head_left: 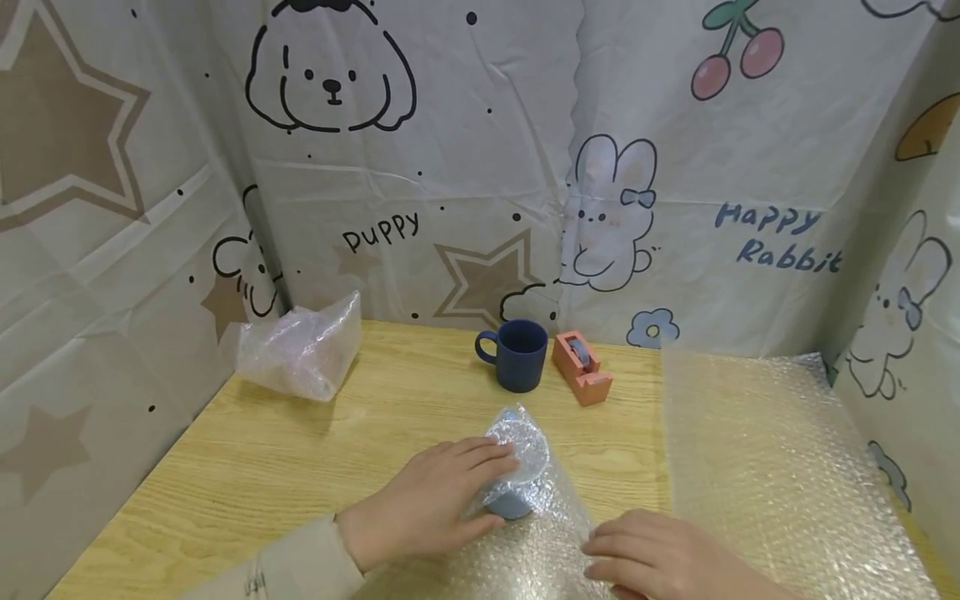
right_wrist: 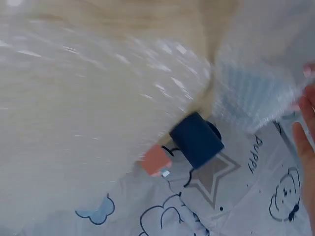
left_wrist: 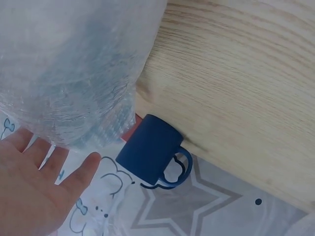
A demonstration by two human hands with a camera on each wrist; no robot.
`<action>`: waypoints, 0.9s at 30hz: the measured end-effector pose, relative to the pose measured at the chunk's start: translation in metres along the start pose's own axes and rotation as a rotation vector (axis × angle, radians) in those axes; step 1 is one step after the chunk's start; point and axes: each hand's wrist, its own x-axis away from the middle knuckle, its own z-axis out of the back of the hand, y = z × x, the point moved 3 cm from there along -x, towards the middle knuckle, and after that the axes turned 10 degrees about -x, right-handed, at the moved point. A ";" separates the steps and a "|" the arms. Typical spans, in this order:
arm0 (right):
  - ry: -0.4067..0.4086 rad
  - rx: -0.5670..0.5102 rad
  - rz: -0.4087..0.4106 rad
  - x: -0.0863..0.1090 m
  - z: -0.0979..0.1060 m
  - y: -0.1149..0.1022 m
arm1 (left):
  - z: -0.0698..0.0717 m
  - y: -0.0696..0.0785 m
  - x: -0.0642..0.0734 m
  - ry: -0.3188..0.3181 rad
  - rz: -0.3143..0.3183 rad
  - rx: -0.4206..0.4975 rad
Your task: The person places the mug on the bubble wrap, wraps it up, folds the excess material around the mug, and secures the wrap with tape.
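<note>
A light blue cup-like thing (head_left: 510, 503) stands on the table under a sheet of bubble wrap (head_left: 558, 492), which blurs its shape. My left hand (head_left: 442, 500) rests its fairly straight fingers on the wrapped top, thumb low at the near side. In the left wrist view, this hand (left_wrist: 37, 184) shows beside the bubble wrap (left_wrist: 69, 93). At the sheet's right edge, my right hand (head_left: 660, 554) pinches the bubble wrap with bent fingers; its thumb is mostly hidden. Through the film in the right wrist view, pale blue stripes (right_wrist: 251, 93) show faintly.
Behind the wrapped thing stand a dark blue mug (head_left: 521, 358) and an orange tape dispenser (head_left: 581, 368). A bubble-wrapped bundle (head_left: 300, 346) sits at the back left. Another bubble wrap sheet (head_left: 765, 458) covers the table's right side. Printed cloth (head_left: 420, 167) hangs around the table.
</note>
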 end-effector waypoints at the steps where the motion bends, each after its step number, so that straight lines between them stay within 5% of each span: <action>1: -0.001 0.041 0.047 0.006 -0.005 -0.003 | 0.000 0.000 0.000 -0.001 0.001 0.003; 9: 0.143 0.325 0.241 0.049 -0.036 -0.012 | 0.001 0.000 0.001 0.021 -0.012 0.009; 15: 0.080 0.437 0.212 0.073 -0.038 -0.009 | 0.001 0.000 0.003 0.029 -0.021 -0.004; 23: 0.191 0.447 0.264 0.063 -0.025 -0.009 | -0.001 0.001 0.002 0.039 -0.028 -0.008; 27: 0.108 0.472 0.256 0.050 -0.008 -0.014 | -0.002 0.001 0.002 0.046 -0.024 -0.008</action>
